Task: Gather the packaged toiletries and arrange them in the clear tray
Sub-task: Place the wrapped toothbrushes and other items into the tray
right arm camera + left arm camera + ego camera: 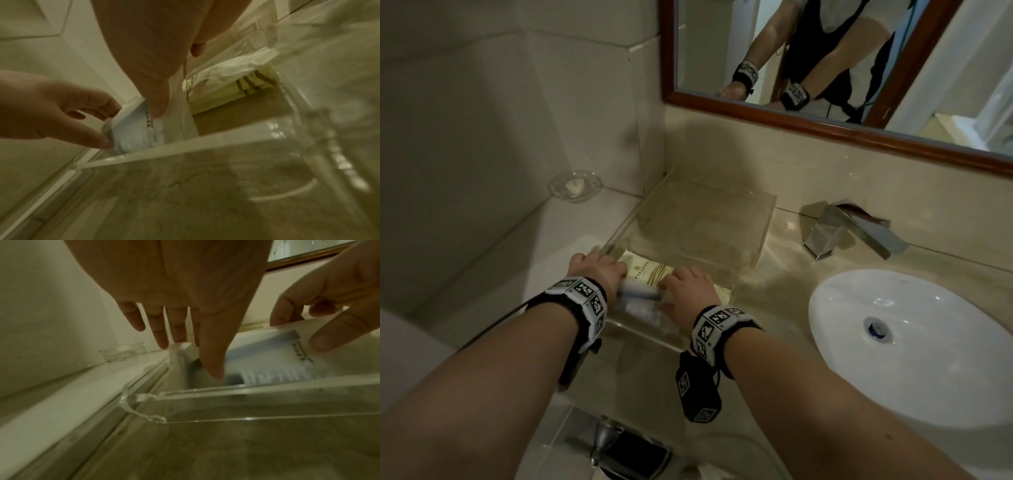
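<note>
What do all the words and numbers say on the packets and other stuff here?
None can be read.
White and blue packet: dark printed characters along one edge, too blurred to read.
Cream packet with brown stripes in the clear tray: a small logo and a line of tiny print, too small to read.
Wrist bands: black and white square code patterns, no words.

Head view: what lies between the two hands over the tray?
A white-and-blue packet, held at its ends by the left hand and right hand, inside the tray near its front wall. Both wrist views confirm it.
</note>
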